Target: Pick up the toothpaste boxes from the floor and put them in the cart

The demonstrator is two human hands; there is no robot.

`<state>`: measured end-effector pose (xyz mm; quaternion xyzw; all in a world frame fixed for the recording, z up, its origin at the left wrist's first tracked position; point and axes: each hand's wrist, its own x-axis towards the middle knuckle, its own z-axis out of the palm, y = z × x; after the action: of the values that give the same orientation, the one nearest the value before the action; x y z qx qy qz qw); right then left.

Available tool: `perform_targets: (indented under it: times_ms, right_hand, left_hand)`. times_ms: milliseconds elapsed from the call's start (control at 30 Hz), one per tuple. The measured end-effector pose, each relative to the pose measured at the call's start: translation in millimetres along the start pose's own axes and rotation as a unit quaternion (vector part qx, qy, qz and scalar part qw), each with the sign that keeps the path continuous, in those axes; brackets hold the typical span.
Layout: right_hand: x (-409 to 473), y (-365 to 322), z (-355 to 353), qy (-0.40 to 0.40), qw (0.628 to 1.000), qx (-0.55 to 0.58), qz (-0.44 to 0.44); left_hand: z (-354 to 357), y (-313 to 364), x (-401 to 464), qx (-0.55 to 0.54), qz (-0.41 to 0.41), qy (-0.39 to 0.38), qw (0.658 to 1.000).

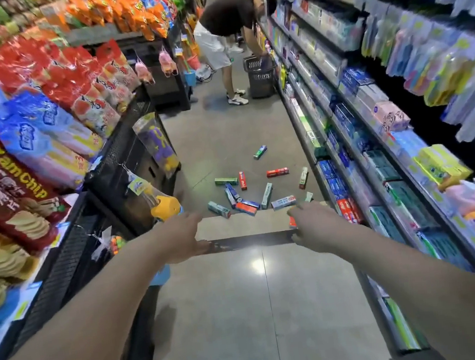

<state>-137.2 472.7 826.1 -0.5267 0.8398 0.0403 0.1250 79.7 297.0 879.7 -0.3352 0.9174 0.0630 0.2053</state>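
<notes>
Several toothpaste boxes (246, 192), red, green, blue and grey, lie scattered on the grey floor in the aisle ahead, and one more green box (260, 152) lies farther off. Both my arms reach forward. My left hand (182, 237) and my right hand (311, 225) sit at the two ends of a dark horizontal bar (251, 241), which looks like a cart handle, and each grips its end. The picture is smeared around the bar, so the rest of the cart does not show. The nearest boxes lie just beyond my hands.
Snack shelves (52, 133) line the left side, and toothpaste and toiletry shelves (373, 152) line the right. Farther down the aisle a person (225, 36) bends over a dark basket (261, 76). A yellow hanging toy (165, 207) juts out near my left hand.
</notes>
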Motion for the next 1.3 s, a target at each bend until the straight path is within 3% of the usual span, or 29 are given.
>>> perform_targets:
  times_ms: [267, 600, 967, 1300]
  right_hand:
    - [134.9, 24.8, -10.9, -0.031, 0.999, -0.01, -0.016]
    - [345.2, 25.9, -32.3, -0.081, 0.997, -0.013, 0.001]
    - [533.9, 55.5, -52.4, -0.073, 0.997, 0.005, 0.022]
    - [708.3, 99.4, -8.8, -0.107, 0.994, 0.0, -0.021]
  left_hand:
    - [-27.1, -23.4, 115.3, -0.03, -0.011, -0.02, 0.999]
    - [-70.9, -113.2, 317.7, -0.065, 0.015, -0.055, 0.996]
    - [-122.4, -153.9, 512.1, -0.068, 0.037, -0.073, 0.994]
    - [-92.5, -171.6, 701.1, -0.107, 0.011, -0.087, 0.99]
